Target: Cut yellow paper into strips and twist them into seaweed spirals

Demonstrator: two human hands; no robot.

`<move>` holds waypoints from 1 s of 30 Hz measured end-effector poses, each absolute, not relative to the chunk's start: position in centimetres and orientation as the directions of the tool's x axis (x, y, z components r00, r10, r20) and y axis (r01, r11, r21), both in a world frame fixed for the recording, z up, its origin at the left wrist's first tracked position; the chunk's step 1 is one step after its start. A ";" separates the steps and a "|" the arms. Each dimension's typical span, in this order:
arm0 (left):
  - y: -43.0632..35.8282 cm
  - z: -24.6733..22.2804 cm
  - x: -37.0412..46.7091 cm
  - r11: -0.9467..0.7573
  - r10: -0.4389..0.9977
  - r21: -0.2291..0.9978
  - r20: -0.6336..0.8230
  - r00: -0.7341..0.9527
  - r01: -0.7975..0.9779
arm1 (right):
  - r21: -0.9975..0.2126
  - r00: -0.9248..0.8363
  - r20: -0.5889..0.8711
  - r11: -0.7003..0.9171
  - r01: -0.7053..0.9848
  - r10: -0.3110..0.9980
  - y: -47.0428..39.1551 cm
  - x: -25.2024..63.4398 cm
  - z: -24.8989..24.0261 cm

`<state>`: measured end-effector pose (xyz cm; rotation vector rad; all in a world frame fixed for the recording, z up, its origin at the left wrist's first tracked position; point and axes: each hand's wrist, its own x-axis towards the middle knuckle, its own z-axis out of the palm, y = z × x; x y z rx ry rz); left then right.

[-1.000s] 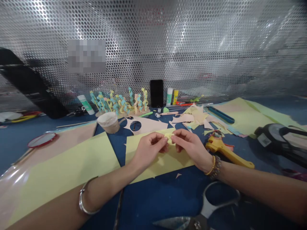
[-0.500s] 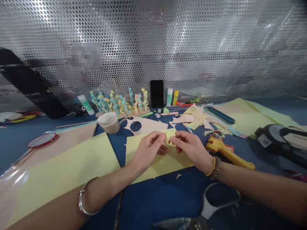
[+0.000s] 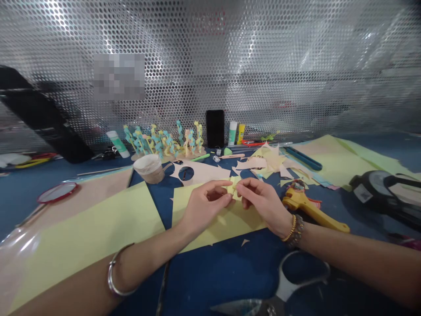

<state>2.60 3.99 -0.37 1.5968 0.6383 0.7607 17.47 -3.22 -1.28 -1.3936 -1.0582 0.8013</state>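
Note:
My right hand (image 3: pixel 259 198) pinches a small piece of yellow paper (image 3: pixel 234 186) between thumb and forefinger. Just left of it is my left hand (image 3: pixel 207 202), its thumb and forefinger parted around a gap at the edge of the piece. Whether its fingertips touch the paper I cannot tell. Beneath both hands lies a sheet of yellow paper (image 3: pixel 194 237) on the blue tabletop. In front of me, scissors (image 3: pixel 289 285) rest near the lower edge of the view, their handle loop toward the right forearm.
Twisted paper strands (image 3: pixel 167 142) stand on a base at the back, beside a phone (image 3: pixel 215 128) and glue sticks (image 3: pixel 232 133). A paper cup (image 3: pixel 149 169) is left of the sheet. To the right lie paper scraps (image 3: pixel 268 160), a yellow-handled tool (image 3: pixel 315 213) and a black device (image 3: pixel 378 188).
My left thumb and forefinger have come apart and loosened from the small yellow paper piece. My right hand keeps its pinch, shifting only slightly.

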 end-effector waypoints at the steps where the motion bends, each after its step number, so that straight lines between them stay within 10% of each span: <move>1: 4.0 -0.4 2.6 -0.161 0.763 0.987 0.131 0.633 -0.010 | -0.989 0.361 0.108 0.061 0.138 0.926 -3.2 17.4 -1.3; 30: 4.2 -0.5 2.7 -0.183 0.787 0.981 0.112 0.607 0.056 | -0.987 0.298 0.106 0.064 0.149 0.949 -3.1 17.4 -1.2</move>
